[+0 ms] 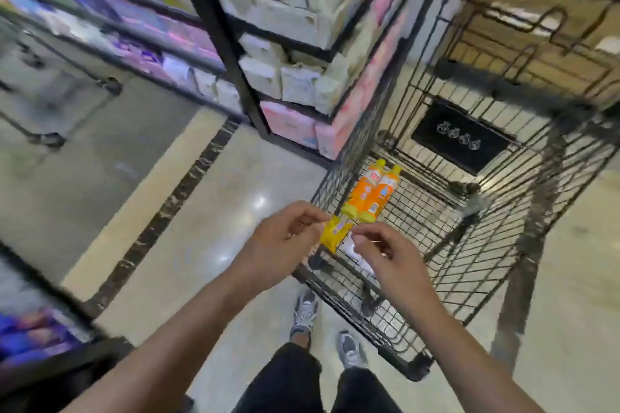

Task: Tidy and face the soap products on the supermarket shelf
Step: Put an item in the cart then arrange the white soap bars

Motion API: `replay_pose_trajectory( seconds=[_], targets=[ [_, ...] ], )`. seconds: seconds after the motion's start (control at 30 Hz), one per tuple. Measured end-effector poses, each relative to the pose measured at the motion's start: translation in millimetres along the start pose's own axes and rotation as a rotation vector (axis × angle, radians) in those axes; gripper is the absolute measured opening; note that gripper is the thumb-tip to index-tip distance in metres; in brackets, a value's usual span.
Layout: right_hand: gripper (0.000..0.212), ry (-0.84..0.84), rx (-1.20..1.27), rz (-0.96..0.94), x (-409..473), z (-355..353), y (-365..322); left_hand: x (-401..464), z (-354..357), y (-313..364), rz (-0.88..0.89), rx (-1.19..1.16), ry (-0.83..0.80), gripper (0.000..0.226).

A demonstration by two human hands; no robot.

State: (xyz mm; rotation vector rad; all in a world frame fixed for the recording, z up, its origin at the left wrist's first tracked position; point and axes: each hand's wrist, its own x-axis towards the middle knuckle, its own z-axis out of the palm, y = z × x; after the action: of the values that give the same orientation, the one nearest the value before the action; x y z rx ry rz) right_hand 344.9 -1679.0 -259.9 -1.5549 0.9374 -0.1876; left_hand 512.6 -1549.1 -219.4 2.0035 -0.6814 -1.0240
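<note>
Two hands: both meet at about 6 o'clock from the picture's middle, over the near rim of the cart.
Left hand: fingers curled, pinching the left edge of the yellow soap packet; the grip looks light, at the fingertips.
Right hand: fingers curled toward the packet's right side; blur hides whether it pinches the packet or the white item just below, so I cannot tell its grip.
Why held so: probably to turn the packet and read its face before it goes to a shelf; a two-handed hold at the edges leaves the printed front free.
Packet's place: between the two hands, above the cart's near corner, not on any shelf.
Packet's axis: long axis runs from about 7 o'clock to 1 o'clock, the far end toward the orange bottles; printed face turned up toward the camera.
Bottles: two, lying side by side on the cart floor, touching, caps toward 1 o'clock.
Shelf unit: at 12 o'clock, stacked with pale and pink packs; labels too blurred to read.
Judgement: facing has not begun for this packet; it needs carrying to its shelf.
</note>
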Motion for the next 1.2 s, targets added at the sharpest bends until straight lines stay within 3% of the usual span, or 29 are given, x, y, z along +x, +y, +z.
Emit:
replay_pose_trajectory(
  seconds=[0.17,0.4,0.7,0.97,1.1,1.2],
  targets=[
    [0.02,-0.273,-0.01,-0.254,-58.5,26.4,-52.5,-124.4,-36.6,6.3,0.008,-0.066,0.44,0.01],
    [0.03,-0.681,-0.037,-0.492,-159.1,106.4,-99.3,-334.0,-44.4,-30.1,-0.081,-0.269,0.928,0.013],
    [0.028,-1.061,-0.082,-0.681,-381.0,224.5,-81.5,-622.9,11.4,-121.2,-0.179,-0.356,1.467,0.026],
    [0.021,-1.296,-0.139,-0.729,-602.8,311.6,-49.9,-847.4,62.8,-203.2,-0.361,-0.336,1.64,0.028],
    [0.01,-1.375,-0.203,-0.774,-662.7,345.0,-50.0,-907.8,52.6,-231.4,-0.374,-0.352,1.708,0.026],
    [0.015,-1.381,-0.256,-0.799,-681.3,370.0,-59.2,-927.7,20.3,-246.1,-0.341,-0.329,1.696,0.028]
  ],
)
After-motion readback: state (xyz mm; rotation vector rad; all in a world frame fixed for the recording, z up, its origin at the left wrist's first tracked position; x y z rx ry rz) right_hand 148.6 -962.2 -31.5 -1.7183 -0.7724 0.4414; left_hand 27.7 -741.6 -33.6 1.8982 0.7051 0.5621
